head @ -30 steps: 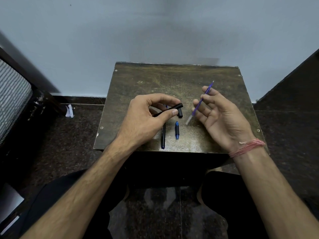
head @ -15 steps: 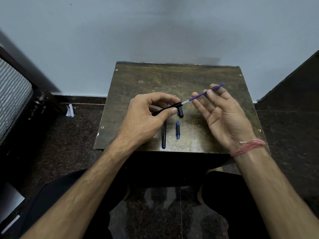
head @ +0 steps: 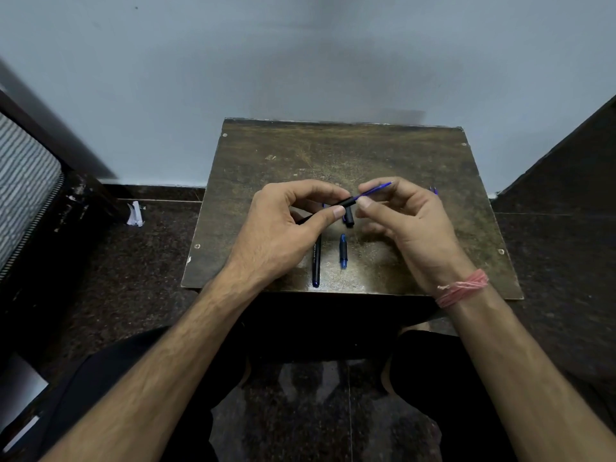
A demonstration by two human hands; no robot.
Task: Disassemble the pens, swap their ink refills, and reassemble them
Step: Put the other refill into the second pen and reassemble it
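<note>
My left hand [head: 283, 228] pinches a black pen barrel [head: 343, 203] above the small worn table [head: 333, 151]. My right hand [head: 410, 221] grips a thin blue ink refill [head: 375, 190] between thumb and fingers, and the refill's near end sits inside the barrel's open mouth. A second black barrel [head: 316, 261] lies on the table under my left hand, pointing toward me. Beside it lies a short blue tip piece [head: 343, 251]. A small black cap piece [head: 349, 219] stands just below the held barrel. Something small and blue [head: 433, 191] peeks out behind my right hand.
The table stands against a pale wall, with dark stone floor on both sides. A striped chair back [head: 26, 188] is at the left and a scrap of white paper [head: 135, 213] lies on the floor. My knees sit under the table's front edge.
My right hand swung the blue refill round, brought it to the barrel's mouth and pushed it partway in. My fingers have closed on it. The left hand stayed put.
</note>
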